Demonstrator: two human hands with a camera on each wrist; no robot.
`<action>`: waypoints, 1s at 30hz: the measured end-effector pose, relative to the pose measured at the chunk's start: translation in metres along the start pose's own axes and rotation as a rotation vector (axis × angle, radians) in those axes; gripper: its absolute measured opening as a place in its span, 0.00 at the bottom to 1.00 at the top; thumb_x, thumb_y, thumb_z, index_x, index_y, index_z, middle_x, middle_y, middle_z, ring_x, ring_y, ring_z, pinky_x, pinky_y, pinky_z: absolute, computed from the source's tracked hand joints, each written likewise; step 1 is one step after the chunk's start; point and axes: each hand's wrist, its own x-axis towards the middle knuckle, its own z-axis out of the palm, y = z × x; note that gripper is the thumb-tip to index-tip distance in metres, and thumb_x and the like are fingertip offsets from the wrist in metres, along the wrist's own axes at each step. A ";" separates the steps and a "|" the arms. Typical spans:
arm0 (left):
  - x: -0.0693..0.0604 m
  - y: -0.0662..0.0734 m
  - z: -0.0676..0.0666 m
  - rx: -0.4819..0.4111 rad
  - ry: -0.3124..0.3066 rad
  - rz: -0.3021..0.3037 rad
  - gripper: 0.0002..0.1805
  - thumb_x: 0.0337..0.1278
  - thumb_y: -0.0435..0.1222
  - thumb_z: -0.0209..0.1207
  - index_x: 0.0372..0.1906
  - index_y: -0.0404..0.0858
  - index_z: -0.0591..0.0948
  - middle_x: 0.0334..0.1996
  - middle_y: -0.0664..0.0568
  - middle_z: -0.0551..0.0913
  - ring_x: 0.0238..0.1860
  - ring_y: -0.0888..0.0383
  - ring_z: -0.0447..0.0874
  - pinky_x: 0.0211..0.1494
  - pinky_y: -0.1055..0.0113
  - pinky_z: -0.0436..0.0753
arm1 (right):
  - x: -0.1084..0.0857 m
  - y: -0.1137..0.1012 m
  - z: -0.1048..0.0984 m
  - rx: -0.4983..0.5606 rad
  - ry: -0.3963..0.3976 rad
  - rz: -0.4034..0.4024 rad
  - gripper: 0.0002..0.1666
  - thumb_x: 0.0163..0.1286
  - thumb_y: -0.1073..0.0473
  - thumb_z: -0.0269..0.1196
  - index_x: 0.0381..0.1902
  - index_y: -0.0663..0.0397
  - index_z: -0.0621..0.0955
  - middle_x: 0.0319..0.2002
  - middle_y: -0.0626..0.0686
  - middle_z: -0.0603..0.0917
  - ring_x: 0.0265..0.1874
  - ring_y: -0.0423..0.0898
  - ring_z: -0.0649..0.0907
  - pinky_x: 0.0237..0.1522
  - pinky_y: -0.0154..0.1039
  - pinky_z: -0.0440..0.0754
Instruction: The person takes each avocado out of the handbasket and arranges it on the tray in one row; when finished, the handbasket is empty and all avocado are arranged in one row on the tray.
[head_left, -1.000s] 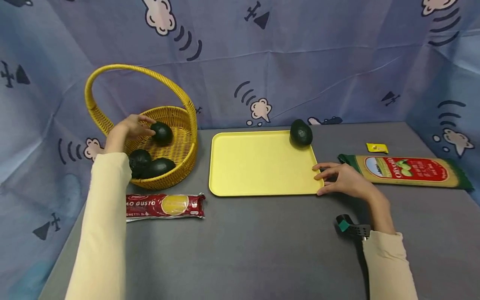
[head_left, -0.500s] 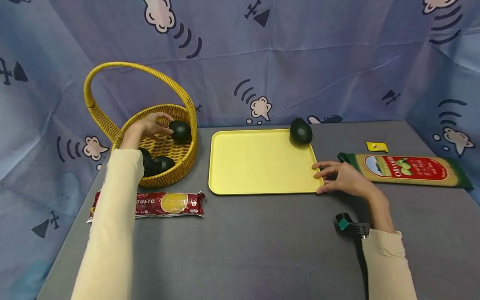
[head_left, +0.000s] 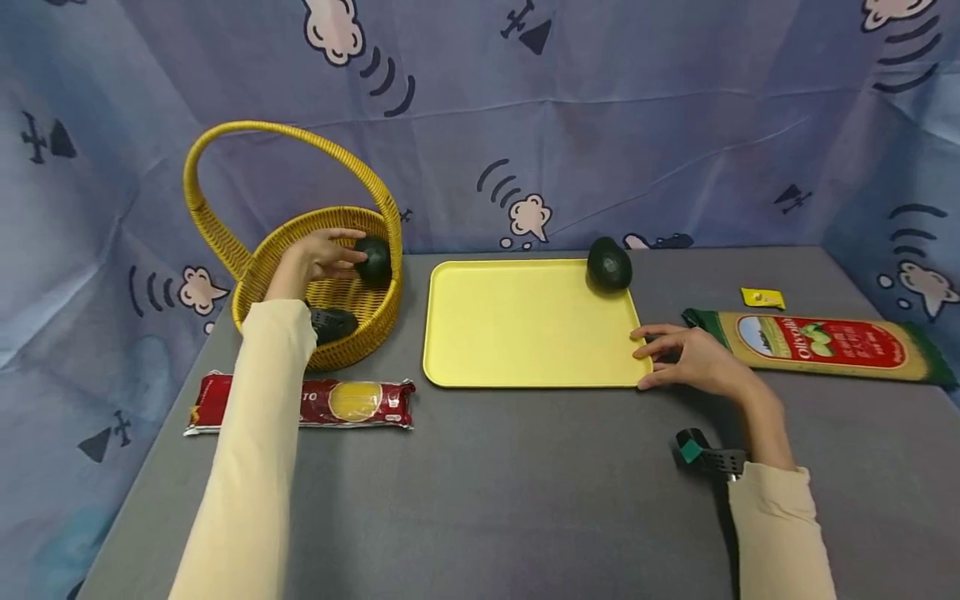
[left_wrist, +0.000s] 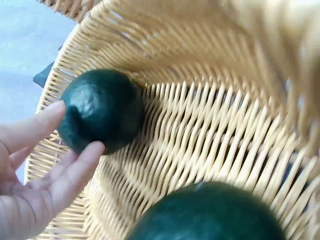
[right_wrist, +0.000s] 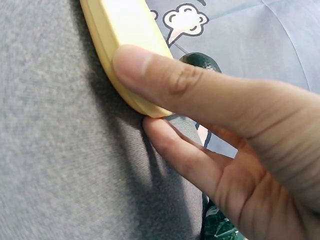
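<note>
In the yellow wicker basket (head_left: 277,242), my left hand (head_left: 318,254) touches an avocado (head_left: 372,261) with its fingertips at the near side. The left wrist view shows this avocado (left_wrist: 102,110) against the basket wall, the fingers fairly straight beside it. Another avocado (head_left: 339,326) lies nearer the basket's front; my left sleeve hides part of the basket. My right hand (head_left: 693,360) grips the yellow tray (head_left: 525,325) at its right edge. One digit lies over the rim and another under it in the right wrist view. An avocado (head_left: 609,265) sits at the tray's back right corner.
A red spaghetti packet (head_left: 356,403) lies before the basket, partly behind my left sleeve. Right of the tray lie a long green-ended pasta packet (head_left: 825,346) and a small yellow packet (head_left: 762,298). A patterned cloth (head_left: 637,125) hangs behind the grey table (head_left: 517,483).
My left hand and the avocado at its fingertips have moved right within the basket, up to its right wall. My right hand keeps its hold on the tray. The view has shifted slightly.
</note>
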 end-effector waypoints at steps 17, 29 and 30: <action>0.292 -0.126 -0.047 -0.656 0.509 0.025 0.39 0.26 0.25 0.78 0.47 0.65 0.83 0.66 0.61 0.66 0.64 0.48 0.67 0.50 0.30 0.72 | 0.001 0.004 0.001 0.001 -0.007 -0.008 0.27 0.48 0.49 0.77 0.43 0.59 0.86 0.58 0.59 0.78 0.53 0.52 0.76 0.39 0.27 0.77; 0.117 -0.059 0.025 -0.806 0.490 0.032 0.40 0.44 0.24 0.71 0.60 0.63 0.75 0.69 0.56 0.61 0.61 0.53 0.70 0.49 0.50 0.78 | 0.001 0.003 0.002 0.029 -0.002 -0.003 0.26 0.49 0.51 0.77 0.44 0.59 0.86 0.58 0.58 0.78 0.45 0.44 0.78 0.36 0.28 0.79; 0.092 -0.047 0.035 -0.798 0.491 0.018 0.40 0.48 0.24 0.68 0.63 0.62 0.73 0.70 0.56 0.60 0.61 0.53 0.69 0.47 0.53 0.79 | 0.000 0.004 0.002 0.025 0.001 -0.002 0.26 0.49 0.51 0.77 0.43 0.59 0.86 0.58 0.58 0.78 0.45 0.44 0.78 0.36 0.28 0.79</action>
